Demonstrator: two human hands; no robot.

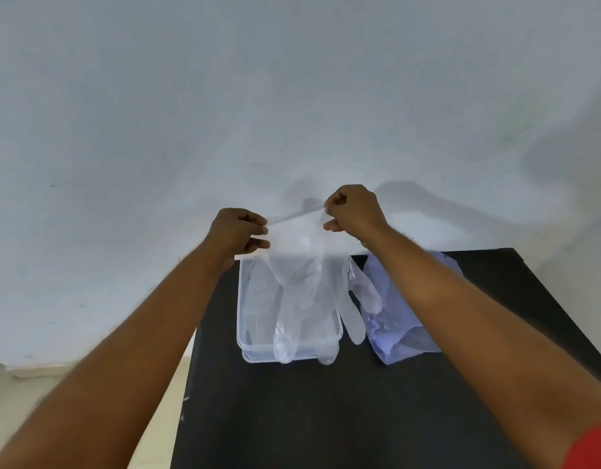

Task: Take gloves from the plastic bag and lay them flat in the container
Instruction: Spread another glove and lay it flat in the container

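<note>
A clear, see-through glove (306, 292) hangs in the air, fingers pointing down over the container. My left hand (236, 233) pinches one corner of its cuff and my right hand (355, 211) pinches the other, stretching the cuff taut between them. The clear plastic container (240, 333) stands on the black table below, and more clear glove material seems to lie inside it. To its right lies the pale purple plastic bag (397, 333), partly covered by my right forearm. The hanging glove's outer fingers overlap the bag's left edge in the view.
The black table (292, 418) stands against a white wall (292, 96). Its left edge runs close beside the container, with pale floor (170, 384) beyond it. A red sleeve (593, 448) shows at the bottom right corner.
</note>
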